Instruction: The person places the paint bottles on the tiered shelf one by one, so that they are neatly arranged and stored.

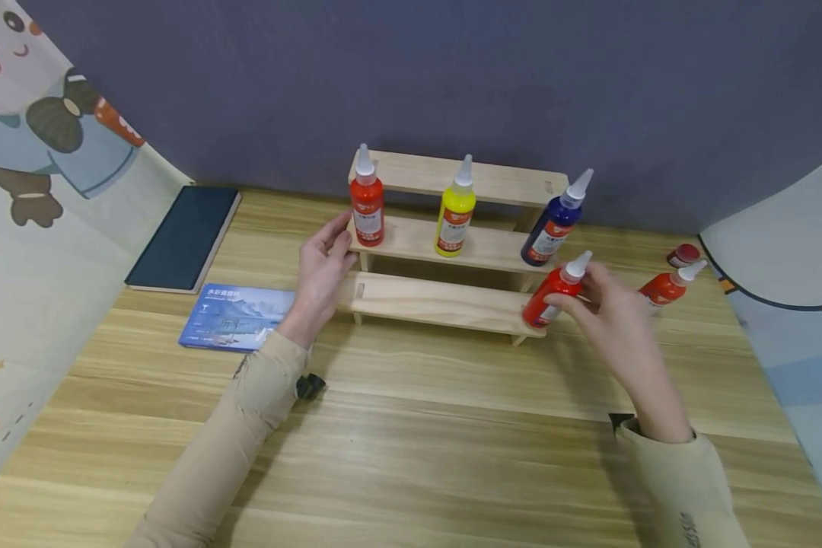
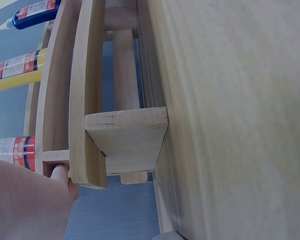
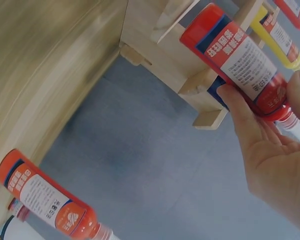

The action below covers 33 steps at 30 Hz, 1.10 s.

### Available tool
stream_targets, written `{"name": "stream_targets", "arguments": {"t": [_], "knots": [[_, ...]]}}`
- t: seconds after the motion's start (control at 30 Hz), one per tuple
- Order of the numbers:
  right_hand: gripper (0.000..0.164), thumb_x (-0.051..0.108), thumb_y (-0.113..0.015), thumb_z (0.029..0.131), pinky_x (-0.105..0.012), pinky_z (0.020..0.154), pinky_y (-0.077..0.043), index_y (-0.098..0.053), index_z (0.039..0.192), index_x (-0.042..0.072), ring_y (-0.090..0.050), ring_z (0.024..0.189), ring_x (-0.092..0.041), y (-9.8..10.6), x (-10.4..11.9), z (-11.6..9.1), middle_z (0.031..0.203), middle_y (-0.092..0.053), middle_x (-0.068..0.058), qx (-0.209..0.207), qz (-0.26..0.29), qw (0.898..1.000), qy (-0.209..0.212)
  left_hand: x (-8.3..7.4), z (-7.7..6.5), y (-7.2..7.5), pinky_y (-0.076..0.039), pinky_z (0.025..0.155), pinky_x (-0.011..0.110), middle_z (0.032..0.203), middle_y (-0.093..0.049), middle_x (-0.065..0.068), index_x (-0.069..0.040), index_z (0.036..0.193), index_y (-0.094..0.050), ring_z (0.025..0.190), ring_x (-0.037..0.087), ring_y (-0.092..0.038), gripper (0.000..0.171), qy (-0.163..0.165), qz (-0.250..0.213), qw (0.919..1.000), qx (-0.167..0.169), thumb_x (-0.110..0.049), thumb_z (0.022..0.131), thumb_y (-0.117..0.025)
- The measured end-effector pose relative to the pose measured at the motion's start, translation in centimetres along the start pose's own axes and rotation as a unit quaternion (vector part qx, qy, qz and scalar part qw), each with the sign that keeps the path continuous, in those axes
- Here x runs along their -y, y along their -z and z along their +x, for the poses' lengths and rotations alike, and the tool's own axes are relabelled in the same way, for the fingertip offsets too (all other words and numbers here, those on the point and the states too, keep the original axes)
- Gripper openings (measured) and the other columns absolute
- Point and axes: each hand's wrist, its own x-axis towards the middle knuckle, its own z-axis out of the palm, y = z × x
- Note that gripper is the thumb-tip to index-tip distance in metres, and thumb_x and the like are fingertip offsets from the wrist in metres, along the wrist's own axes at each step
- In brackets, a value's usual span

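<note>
A three-tier wooden display rack point(image 1: 445, 297) stands on the table, its left end held by my left hand point(image 1: 318, 278) at the middle tier. On that tier stand a red squeeze bottle point(image 1: 367, 209), a yellow squeeze bottle point(image 1: 455, 221) and a dark blue squeeze bottle point(image 1: 551, 228), all with white nozzle caps. My right hand point(image 1: 613, 320) grips another red bottle point(image 3: 245, 65) between thumb and fingers, tilted over the bottom tier's right end. Whether its base touches the wood cannot be told.
Right of the rack stand an orange-red bottle point(image 1: 661, 291) and a small red-lidded jar point(image 1: 683, 256). A dark green book point(image 1: 181, 236) and a blue box with a landscape picture point(image 1: 236, 316) lie at the left. A dark grey wall point(image 1: 418, 76) rises behind.
</note>
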Motion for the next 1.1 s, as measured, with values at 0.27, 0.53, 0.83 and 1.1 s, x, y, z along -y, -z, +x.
{"name": "stream_targets", "arguments": {"t": [0.27, 0.53, 0.83, 1.1], "knots": [[0.047, 0.005, -0.085, 0.092, -0.051, 0.089, -0.054, -0.061, 0.130, -0.010, -0.067, 0.118, -0.052, -0.8, 0.4, 0.2, 0.125, -0.070, -0.033, -0.008, 0.012, 1.000, -0.006, -0.1, 0.0, 0.0, -0.051, 0.110, 0.034, 0.154, -0.051, 0.018, -0.004, 0.161, -0.046, 0.128, 0.020, -0.054, 0.046, 0.003, -0.002, 1.0000, -0.002, -0.005, 0.115, -0.046], [0.051, 0.005, -0.087, 0.090, -0.051, 0.087, -0.056, -0.061, 0.131, -0.011, -0.068, 0.116, -0.052, -1.7, 0.4, 0.2, 0.127, -0.069, -0.033, -0.019, 0.005, 1.000, -0.011, -0.1, 0.0, 0.0, -0.051, 0.110, 0.034, 0.154, -0.051, 0.018, -0.004, 0.161, -0.046, 0.127, 0.019, -0.054, 0.046, 0.004, -0.002, 1.0000, -0.002, -0.006, 0.115, -0.046], [0.047, 0.007, -0.087, 0.090, -0.043, 0.085, -0.057, -0.063, 0.127, -0.010, -0.071, 0.115, -0.046, -2.0, 0.4, 0.0, 0.123, -0.072, -0.030, -0.035, 0.012, 0.999, -0.002, -0.1, 0.0, -0.1, -0.051, 0.108, 0.032, 0.155, -0.051, 0.018, -0.005, 0.161, -0.046, 0.127, 0.020, -0.055, 0.046, 0.003, 0.000, 1.0000, -0.004, -0.006, 0.115, -0.046], [0.048, 0.006, -0.088, 0.090, -0.043, 0.084, -0.057, -0.062, 0.127, -0.010, -0.071, 0.114, -0.046, -2.0, 0.4, -0.1, 0.123, -0.072, -0.030, -0.035, 0.008, 0.999, -0.003, -0.1, -0.1, -0.1, -0.051, 0.110, 0.032, 0.156, -0.049, 0.018, -0.004, 0.162, -0.044, 0.130, 0.020, -0.053, 0.047, 0.003, -0.003, 1.0000, -0.002, -0.006, 0.115, -0.046]]}}
